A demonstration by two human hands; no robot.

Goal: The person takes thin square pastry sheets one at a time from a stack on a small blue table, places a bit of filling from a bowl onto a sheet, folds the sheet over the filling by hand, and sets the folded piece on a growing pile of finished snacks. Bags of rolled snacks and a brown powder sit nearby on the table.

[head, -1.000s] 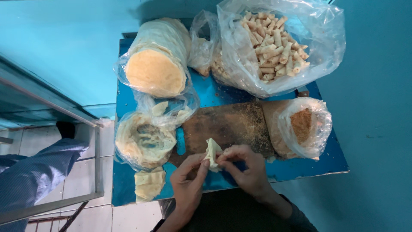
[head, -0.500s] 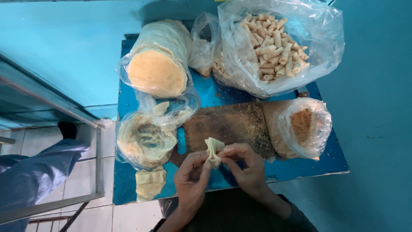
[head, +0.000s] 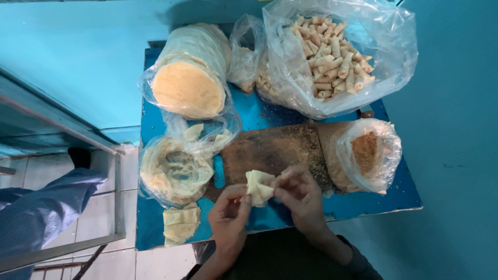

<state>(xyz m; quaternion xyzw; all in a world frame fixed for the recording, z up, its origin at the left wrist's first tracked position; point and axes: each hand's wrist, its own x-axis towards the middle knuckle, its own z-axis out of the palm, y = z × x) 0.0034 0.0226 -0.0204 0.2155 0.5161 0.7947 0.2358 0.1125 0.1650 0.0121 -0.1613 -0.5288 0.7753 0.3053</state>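
Both hands meet at the near edge of the blue table (head: 394,199): the left hand (head: 229,218) pinches the folded pastry wrapper (head: 258,187) from below, and the right hand (head: 300,194) grips its other side with fingertips, holding it just above the table. Just left sits a small stack of cut wrappers (head: 180,223), and behind it a bag of loose wrappers (head: 174,173). Past the hands lies a worn wooden board (head: 275,150), with a bag of brown crumbly filling (head: 365,153) to its right. Farther back, a bagged stack of round wrappers (head: 189,78) and a big clear bag of rolled pastries (head: 337,54).
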